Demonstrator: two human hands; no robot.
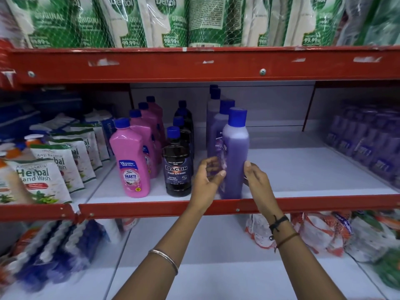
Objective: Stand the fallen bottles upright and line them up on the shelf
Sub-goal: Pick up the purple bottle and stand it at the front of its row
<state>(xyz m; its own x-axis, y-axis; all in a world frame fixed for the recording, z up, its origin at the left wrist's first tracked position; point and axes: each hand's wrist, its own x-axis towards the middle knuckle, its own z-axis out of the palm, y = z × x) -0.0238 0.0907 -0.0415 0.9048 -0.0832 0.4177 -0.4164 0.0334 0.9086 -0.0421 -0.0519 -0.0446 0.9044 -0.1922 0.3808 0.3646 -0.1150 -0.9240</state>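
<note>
A purple bottle (234, 156) with a blue cap stands upright at the front edge of the white shelf (303, 169), heading a row of purple bottles (216, 126). My left hand (207, 178) cups its left side, thumb on the front. My right hand (258, 180) presses its right side, fingers behind it. To the left stands a row of dark Bactin floor cleaner bottles (178, 167), and left of that a row of pink Shakti bottles (132, 161). All are upright, and none lies on its side.
Herbal hand wash pouches (43, 178) fill the shelf's left part. Wrapped purple packs (368, 144) sit at the right. The red shelf lip (151, 210) runs under my wrists. Green Dettol pouches (168, 20) fill the shelf above. Bagged goods (324, 232) lie below.
</note>
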